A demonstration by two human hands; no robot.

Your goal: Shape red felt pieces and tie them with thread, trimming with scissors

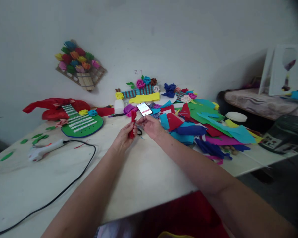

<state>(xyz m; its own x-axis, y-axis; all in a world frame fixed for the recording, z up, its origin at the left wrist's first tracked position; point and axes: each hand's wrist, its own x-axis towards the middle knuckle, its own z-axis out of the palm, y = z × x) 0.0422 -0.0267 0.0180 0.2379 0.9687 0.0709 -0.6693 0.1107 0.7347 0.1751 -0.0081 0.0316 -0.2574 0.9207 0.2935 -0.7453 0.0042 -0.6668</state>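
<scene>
Over the middle of the white table (139,172), my left hand (124,137) is closed round a folded red strip of felt (133,122), which stands upright between its fingers. My right hand (150,125) pinches the strip's upper part from the right, fingers pressed together. A phone (144,108) with a lit screen lies just behind the hands. A small black object on the table is partly hidden under my right hand.
A heap of coloured felt scraps (206,129) covers the table's right side. At left lie a white glue gun (43,152) with a black cable (72,181), a green guitar-shaped craft (80,124) and red plastic (52,107). Felt flowers (146,86) stand along the wall.
</scene>
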